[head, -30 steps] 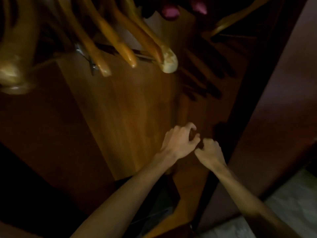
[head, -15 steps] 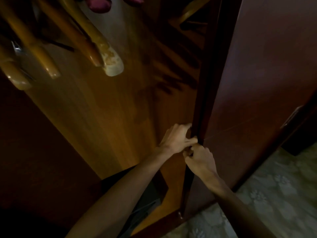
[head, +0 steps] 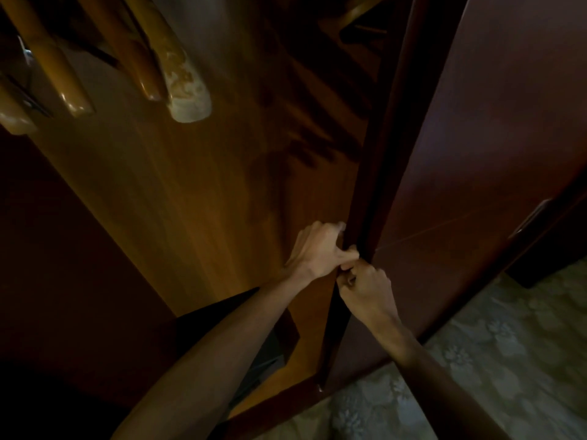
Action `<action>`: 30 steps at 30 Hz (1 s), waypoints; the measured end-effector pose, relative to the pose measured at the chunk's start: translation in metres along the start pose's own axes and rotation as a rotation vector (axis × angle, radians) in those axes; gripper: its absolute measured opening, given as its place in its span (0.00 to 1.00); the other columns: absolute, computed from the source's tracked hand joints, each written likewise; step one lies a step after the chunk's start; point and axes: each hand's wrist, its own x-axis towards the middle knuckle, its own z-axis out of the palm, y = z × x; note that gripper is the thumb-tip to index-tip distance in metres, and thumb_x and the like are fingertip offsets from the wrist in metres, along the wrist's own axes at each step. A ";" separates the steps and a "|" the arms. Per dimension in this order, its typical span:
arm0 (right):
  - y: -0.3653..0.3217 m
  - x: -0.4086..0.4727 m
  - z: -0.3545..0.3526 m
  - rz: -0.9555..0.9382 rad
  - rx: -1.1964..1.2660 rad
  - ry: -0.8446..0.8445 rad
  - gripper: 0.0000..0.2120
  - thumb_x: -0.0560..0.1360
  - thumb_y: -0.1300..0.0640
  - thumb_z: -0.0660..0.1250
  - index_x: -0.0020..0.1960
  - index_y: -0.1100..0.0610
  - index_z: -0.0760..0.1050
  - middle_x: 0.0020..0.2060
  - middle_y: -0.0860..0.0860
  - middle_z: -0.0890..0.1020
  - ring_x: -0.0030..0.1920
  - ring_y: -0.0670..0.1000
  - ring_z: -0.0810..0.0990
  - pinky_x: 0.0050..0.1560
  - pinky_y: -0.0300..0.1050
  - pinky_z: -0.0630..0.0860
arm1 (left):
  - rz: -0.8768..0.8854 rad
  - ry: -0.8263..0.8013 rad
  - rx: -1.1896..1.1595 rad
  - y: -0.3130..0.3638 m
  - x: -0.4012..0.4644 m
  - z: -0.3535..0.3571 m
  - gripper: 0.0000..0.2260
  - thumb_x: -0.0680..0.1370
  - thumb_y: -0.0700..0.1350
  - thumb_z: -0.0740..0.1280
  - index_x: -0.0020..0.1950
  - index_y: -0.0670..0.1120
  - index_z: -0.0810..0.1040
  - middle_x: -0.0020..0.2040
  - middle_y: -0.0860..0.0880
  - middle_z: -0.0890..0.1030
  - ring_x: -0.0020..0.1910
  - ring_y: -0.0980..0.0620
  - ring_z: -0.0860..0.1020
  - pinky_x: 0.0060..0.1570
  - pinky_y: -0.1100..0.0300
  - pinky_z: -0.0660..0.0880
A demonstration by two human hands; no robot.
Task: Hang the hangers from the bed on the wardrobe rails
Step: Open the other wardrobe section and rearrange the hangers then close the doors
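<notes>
Hangers (head: 149, 61) already hang inside the wardrobe, up and left of my hands. My left hand (head: 320, 249) and right hand (head: 365, 287) both curl around the door edge (head: 378, 185), which runs upright; the left is nearer the hangers.

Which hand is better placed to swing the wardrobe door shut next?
Probably the right hand. It grips the door edge from the outer side, next to the door panel. The left hand also holds that edge, but from inside the wardrobe, where the closing door could trap it.
</notes>
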 end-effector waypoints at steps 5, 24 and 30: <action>0.001 0.002 0.005 0.032 -0.075 -0.066 0.12 0.77 0.54 0.67 0.59 0.54 0.79 0.45 0.50 0.84 0.49 0.55 0.84 0.48 0.44 0.76 | -0.018 0.006 -0.023 -0.012 -0.016 -0.009 0.14 0.74 0.58 0.68 0.51 0.49 0.81 0.46 0.52 0.86 0.42 0.51 0.84 0.46 0.51 0.81; -0.002 0.000 0.043 -0.223 -0.173 -0.291 0.05 0.76 0.52 0.69 0.43 0.52 0.77 0.38 0.47 0.81 0.39 0.48 0.82 0.36 0.40 0.75 | -0.054 -0.111 0.350 -0.056 -0.079 -0.060 0.23 0.79 0.64 0.58 0.33 0.50 0.74 0.28 0.53 0.76 0.26 0.55 0.73 0.27 0.61 0.65; -0.012 -0.003 0.053 -0.307 -0.186 -0.338 0.09 0.76 0.50 0.70 0.40 0.50 0.75 0.35 0.44 0.79 0.34 0.43 0.78 0.32 0.33 0.70 | -0.102 -0.247 0.338 -0.067 -0.092 -0.068 0.20 0.78 0.63 0.58 0.32 0.53 0.73 0.28 0.54 0.75 0.26 0.58 0.72 0.27 0.62 0.62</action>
